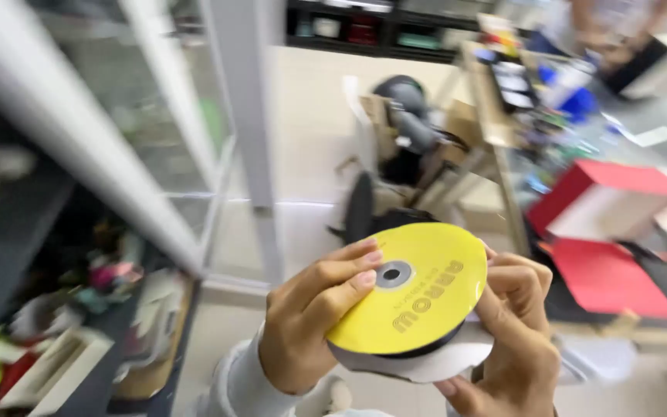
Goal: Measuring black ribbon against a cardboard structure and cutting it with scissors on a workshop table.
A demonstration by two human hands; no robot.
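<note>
Head view: both hands are raised near the camera around a yellow spool [414, 289], a flat disc with a grey hub hole, dark tape or ribbon wound under its yellow face and a white flange showing beneath. The left hand [306, 324] grips the spool's left edge, its fingers [349, 282] pressed onto the yellow face beside the hub. The right hand [515, 340] cups the right edge and underside, fingers curled and clamped against the rim. So the spool sits between the two hands, held in the air above the floor, tilted toward the camera.

The picture is smeared by motion, so fine detail is uncertain. In my judgement the likeliest slip is the spool sliding out of this edge-only hold, since nothing supports it from below except the right palm; the wound strip could also loosen if the flanges get squeezed unevenly.

Containers: on the right desk [658, 127] a red box [604, 202] stands open with a pale inside, its contents hidden, and a flat red lid [611, 278] lies nearer. A blue bin [577, 96] sits farther back; what it holds is unclear. At left, a dark shelf [17, 224] carries jumbled colourful items, too blurred to name.
</note>
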